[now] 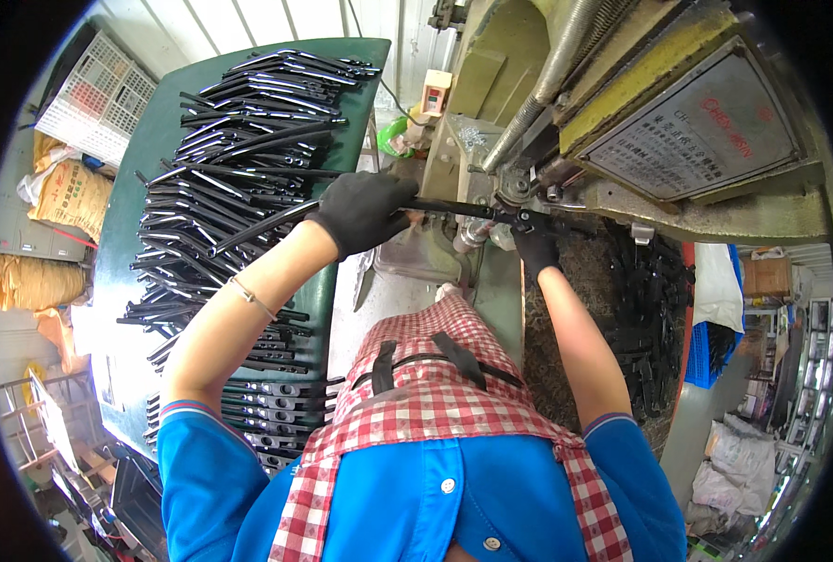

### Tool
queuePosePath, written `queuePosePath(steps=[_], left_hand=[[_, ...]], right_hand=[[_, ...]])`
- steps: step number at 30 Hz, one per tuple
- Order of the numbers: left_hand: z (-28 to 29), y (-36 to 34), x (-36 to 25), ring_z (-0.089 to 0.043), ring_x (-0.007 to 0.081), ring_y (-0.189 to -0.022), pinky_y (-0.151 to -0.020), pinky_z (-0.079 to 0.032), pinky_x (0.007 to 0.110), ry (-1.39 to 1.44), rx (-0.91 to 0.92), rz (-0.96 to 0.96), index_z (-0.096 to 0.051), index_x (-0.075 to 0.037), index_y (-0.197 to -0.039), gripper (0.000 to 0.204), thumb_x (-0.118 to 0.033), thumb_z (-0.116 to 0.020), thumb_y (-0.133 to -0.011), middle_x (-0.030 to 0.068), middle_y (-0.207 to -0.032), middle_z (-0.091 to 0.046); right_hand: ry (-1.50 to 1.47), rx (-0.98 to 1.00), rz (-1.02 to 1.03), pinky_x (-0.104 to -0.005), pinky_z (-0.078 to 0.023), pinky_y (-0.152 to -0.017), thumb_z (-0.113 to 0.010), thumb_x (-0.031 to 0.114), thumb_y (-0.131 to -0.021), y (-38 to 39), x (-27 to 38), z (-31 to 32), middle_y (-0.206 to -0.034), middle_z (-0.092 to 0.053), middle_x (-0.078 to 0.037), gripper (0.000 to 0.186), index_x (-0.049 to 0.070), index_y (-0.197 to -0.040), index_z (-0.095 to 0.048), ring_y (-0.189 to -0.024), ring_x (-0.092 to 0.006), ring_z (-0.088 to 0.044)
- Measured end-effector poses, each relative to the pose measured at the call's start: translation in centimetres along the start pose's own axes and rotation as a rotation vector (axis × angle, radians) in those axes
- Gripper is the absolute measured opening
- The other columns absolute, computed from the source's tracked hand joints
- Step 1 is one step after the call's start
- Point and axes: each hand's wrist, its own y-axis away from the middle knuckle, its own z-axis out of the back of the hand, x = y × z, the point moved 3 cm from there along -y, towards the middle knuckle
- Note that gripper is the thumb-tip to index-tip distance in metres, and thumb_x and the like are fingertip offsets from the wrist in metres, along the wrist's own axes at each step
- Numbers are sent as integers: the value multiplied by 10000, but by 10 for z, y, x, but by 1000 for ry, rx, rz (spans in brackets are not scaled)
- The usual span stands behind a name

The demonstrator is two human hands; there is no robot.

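Observation:
My left hand (365,214), in a black glove, grips a black bent tube (440,207) that stretches from over the green table to the machine head (513,185). My right hand (538,244), also gloved, is closed round the tube's right end, where a black fitting (524,218) sits just under the head; its fingertips are partly hidden. On the green table (351,66) to my left lie rows of similar black bent tubes (248,75), with flatter perforated black bars (276,412) nearer me.
The olive machine (501,56) fills the upper right. A dark board (566,375) with black parts (641,318) lies right, beside a blue crate (712,361) and pale sacks (730,468). At left are a white plastic crate (89,89), yellow sacks (65,201) and metal racks (37,431).

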Motion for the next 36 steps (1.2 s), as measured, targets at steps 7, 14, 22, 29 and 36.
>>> queuePosePath(steps=[7,14,22,29,36], left_hand=[[9,-16,-35,-631,377,-694,-610,-498,466,48,-64,-50,-561,-177,-1182,336,-201,-579,-848,130,-778,-638],[8,121,3,-633,355,-707,-610,-487,452,90,19,218,-606,-174,-1169,316,-208,-571,-856,136,-793,-650],[-17,356,27,-631,345,-807,-687,-485,454,92,311,791,-652,-125,-859,109,-160,-570,-797,139,-817,-643],[-66,450,3,-608,253,-897,-793,-475,338,186,-68,1001,-688,-69,-817,124,-81,-580,-757,58,-874,-667],[-75,448,4,-598,290,-937,-800,-481,389,-147,-222,1231,-660,-124,-948,197,-182,-588,-774,77,-1026,-627]], right_hand=[[409,-17,47,-466,-491,-848,-577,294,-801,-42,-2,-27,-1096,-644,-163,274,147,-1009,-679,-1016,-335,-615],[288,125,67,-460,-484,-843,-575,347,-822,-47,16,-28,-1050,-633,-233,371,104,-1097,-624,-997,-350,-615],[-125,73,307,-351,-453,-646,-638,144,-793,-82,-54,-63,-694,-589,-95,128,29,-770,-588,-661,-191,-558],[-113,138,485,-389,-472,-683,-624,223,-846,-96,-74,-62,-817,-677,-191,261,-22,-926,-663,-752,-274,-658],[-1169,277,64,-243,-461,-666,-617,108,-832,-64,-43,-3,-790,-586,-1,210,7,-1007,-677,-690,-117,-546]])
